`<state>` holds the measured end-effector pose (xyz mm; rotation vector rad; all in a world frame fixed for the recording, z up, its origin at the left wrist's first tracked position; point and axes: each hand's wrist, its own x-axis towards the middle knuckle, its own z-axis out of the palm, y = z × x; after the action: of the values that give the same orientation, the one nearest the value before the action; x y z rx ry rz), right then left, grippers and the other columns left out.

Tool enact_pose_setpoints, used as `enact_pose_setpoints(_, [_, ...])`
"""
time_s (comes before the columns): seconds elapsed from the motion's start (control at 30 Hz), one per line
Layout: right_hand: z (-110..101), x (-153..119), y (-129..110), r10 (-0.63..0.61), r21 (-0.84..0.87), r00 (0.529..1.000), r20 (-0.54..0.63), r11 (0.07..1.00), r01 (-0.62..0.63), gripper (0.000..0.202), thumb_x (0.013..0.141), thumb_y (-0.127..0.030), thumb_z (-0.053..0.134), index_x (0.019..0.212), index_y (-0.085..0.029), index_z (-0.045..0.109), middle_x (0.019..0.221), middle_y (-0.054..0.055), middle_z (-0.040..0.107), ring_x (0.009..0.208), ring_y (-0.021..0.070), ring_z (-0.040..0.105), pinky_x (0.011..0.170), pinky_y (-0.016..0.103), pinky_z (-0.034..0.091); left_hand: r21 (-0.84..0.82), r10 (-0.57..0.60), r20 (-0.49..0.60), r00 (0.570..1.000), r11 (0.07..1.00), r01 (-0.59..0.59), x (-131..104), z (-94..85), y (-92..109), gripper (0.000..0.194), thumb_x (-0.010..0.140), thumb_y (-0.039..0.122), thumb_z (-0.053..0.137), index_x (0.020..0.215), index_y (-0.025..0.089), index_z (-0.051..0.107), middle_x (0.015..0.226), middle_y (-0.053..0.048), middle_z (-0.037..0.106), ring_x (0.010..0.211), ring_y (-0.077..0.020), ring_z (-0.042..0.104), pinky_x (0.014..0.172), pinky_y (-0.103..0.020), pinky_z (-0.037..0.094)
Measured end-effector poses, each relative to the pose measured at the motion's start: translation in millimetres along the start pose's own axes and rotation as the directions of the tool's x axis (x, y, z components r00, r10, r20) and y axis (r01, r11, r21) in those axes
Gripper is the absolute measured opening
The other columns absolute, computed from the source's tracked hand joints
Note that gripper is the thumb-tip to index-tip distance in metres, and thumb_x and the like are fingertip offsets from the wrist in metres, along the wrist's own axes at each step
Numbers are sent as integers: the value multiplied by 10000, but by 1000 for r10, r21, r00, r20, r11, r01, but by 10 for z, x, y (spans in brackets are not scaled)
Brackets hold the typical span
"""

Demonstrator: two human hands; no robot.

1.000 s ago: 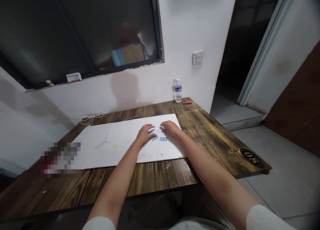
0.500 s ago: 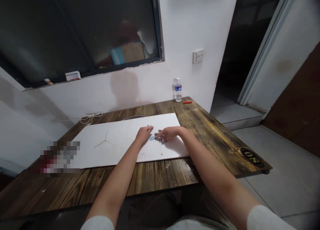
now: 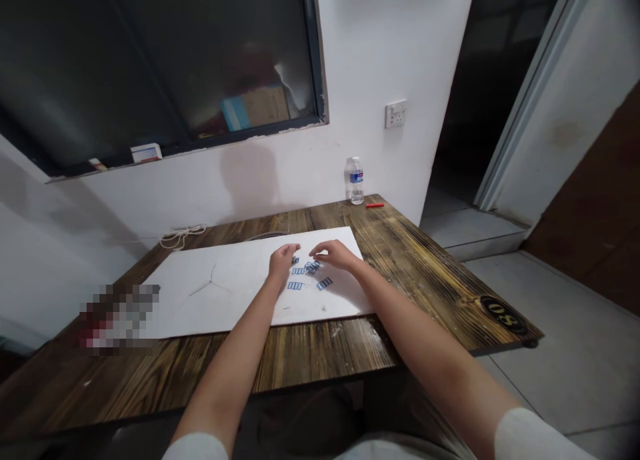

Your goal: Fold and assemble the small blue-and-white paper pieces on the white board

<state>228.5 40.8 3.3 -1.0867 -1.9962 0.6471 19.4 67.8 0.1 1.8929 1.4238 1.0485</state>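
Several small flat pieces with blue and white stripes (image 3: 298,271) lie scattered on a white board (image 3: 185,300); I cannot make out their exact kind. Two of them overlap in a small heap beneath my right hand (image 3: 336,255), whose curved fingers are apart and hold nothing visible. Facing it from the left, my left hand (image 3: 281,261) has its fingers loosely stretched toward the right. One piece shows beside its fingertips, partly covered by the hand. Closer to me, one striped piece (image 3: 325,284) lies slanted and another (image 3: 295,286) lies flat.
The board rests on a dark wooden table (image 3: 320,353). Toward the wall stand a plastic bottle (image 3: 357,183) and a red pen-like stick (image 3: 375,205). A coiled white cable (image 3: 183,235) lies at the back left. A blurred patch (image 3: 123,317) covers something at the left.
Both hands have lifted and shifted away from the pieces, slightly toward the wall. More striped pieces now show, scattered between and below the hands.
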Motion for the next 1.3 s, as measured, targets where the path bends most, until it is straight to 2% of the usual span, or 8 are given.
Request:
enact_pose_setpoints(0.1, [-57, -42, 47, -21, -112, 982, 190, 993, 43, 484, 650, -235, 848, 1122, -249, 741, 1339, 91, 630, 1247, 279, 573, 1064, 397, 421, 422, -90, -133, 987, 896, 139, 24, -93, -46, 402, 898, 454, 483, 987, 184, 768, 1056, -127, 751, 1009, -274, 678, 808, -341, 485])
enact_pose_setpoints(0.2, [-30, -72, 83, 21, -211, 941, 338, 976, 54, 886, 516, -322, 926, 1341, -302, 602, 1538, 106, 412, 1472, 360, 244, 1160, 547, 259, 526, -83, -60, 995, 844, 102, 5, -90, -50, 420, 910, 449, 456, 893, 187, 784, 989, -126, 763, 952, -278, 689, 777, -343, 481])
enact_pose_setpoints(0.33, [84, -67, 138, 119, -291, 948, 294, 956, -30, 1056, 575, -457, 888, 1496, -288, 401, 1602, 157, 261, 1494, 395, 124, 1146, 655, 156, 295, 52, 259, 965, 947, -131, -43, 47, -6, 425, 907, 504, 475, 977, 216, 780, 1114, -65, 747, 1153, -260, 633, 914, -335, 482])
enact_pose_setpoints(0.63, [92, -104, 289, 301, -423, 953, -36, 859, -287, 757, 801, -401, 745, 1470, -241, 429, 1561, 161, 357, 1467, 359, 241, 1146, 595, 218, -87, 315, 639, 702, 936, -342, -134, 3, 106, 549, 806, 413, 701, 1328, 262, 621, 1404, -68, 569, 1394, -272, 425, 1168, -426, 300])
enact_pose_setpoints(0.8, [50, -92, 318, 216, -405, 976, -13, 891, -202, 410, 878, -290, 657, 1287, -289, 626, 1474, 97, 504, 1416, 321, 367, 1122, 575, 281, 189, 285, 515, 808, 882, -431, -57, 22, 19, 419, 867, 319, 633, 1283, 269, 650, 1425, -58, 557, 1429, -256, 371, 1183, -443, 275])
enact_pose_setpoints(1.0, [54, -63, 382, 17, -255, 994, 105, 967, 10, 195, 853, -200, 657, 994, -247, 783, 1270, 88, 676, 1269, 294, 559, 1056, 427, 418, 552, 151, 175, 973, 803, -224, -3, -40, -76, 340, 873, 272, 611, 1199, 229, 699, 1335, -69, 636, 1262, -253, 553, 1088, -374, 410])
enact_pose_setpoints(1.13, [83, -53, 387, -92, -114, 983, 161, 987, 111, 208, 780, -215, 746, 982, -244, 788, 1213, 74, 706, 1145, 248, 642, 1003, 341, 467, 532, 122, 178, 976, 823, -200, 17, -67, -125, 301, 889, 265, 570, 1143, 237, 729, 1260, -53, 683, 1224, -244, 586, 1062, -362, 438])
enact_pose_setpoints(1.3, [148, -46, 356, -78, -226, 997, 1, 971, 76, 697, 628, -265, 880, 1284, -229, 650, 1377, 129, 589, 1297, 301, 520, 1089, 433, 404, 334, 254, 329, 909, 869, -364, 35, 8, -184, 312, 889, 305, 540, 1115, 228, 740, 1260, -39, 685, 1309, -244, 527, 1112, -405, 401])
